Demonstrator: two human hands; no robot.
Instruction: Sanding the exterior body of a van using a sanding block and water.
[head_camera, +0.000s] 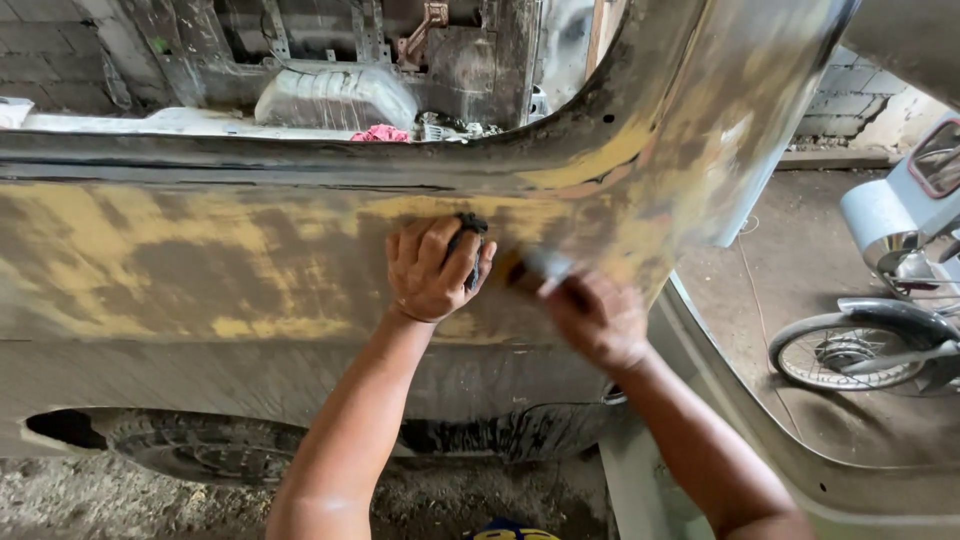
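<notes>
The big car body panel (200, 260) fills the view, patched with yellow filler over dark bare metal, the tyre (190, 445) below and a motorbike (880, 330) off to the right. It looks like the filler-working stage, near the door-opening edge. Left hand (432, 270) presses flat, curled around a dark pad (468, 240) on the panel. Right hand (592, 318) is blurred, gripping a small scraper-like tool (535, 268) just beside it. Next calls for even, light strokes along that curve.

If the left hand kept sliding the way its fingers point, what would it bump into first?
Probably the dark window-opening edge of the yellow-patched car body panel; the left hand presses a dark pad flat, fingers pointing up.
</notes>
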